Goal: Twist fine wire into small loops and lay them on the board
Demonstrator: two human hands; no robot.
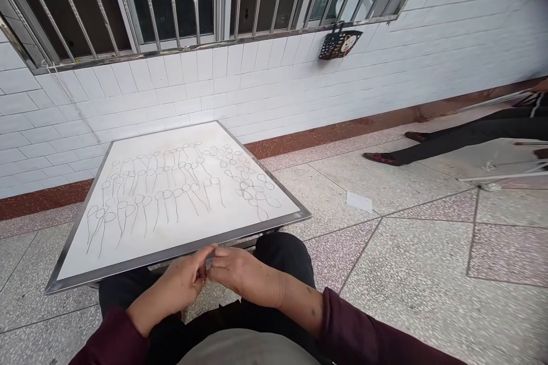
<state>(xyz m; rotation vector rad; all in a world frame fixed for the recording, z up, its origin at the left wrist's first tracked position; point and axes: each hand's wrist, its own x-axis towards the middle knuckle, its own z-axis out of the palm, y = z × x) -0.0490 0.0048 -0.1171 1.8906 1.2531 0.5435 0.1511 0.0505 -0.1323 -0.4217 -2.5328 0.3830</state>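
My left hand (177,285) and my right hand (246,275) meet above my lap, at the near edge of a white table (166,236) with a grey metal rim. Fingers on both hands are bent and pinched together, fingertips touching or almost so. Anything between them is too small or hidden to make out. On the tabletop lie several thin dark looped strands (165,197) in rows, with a loop at one end and loose tails. Closed rings (257,197) of the same thin line cluster at the right side; I cannot tell their material.
A white tiled wall (274,85) with a barred window (192,0) stands behind the table. From the bars hangs a patterned bag (340,44). A white paper-like piece (359,202) lies on the speckled floor. At right, another person's legs (449,134) stretch out beside a second table.
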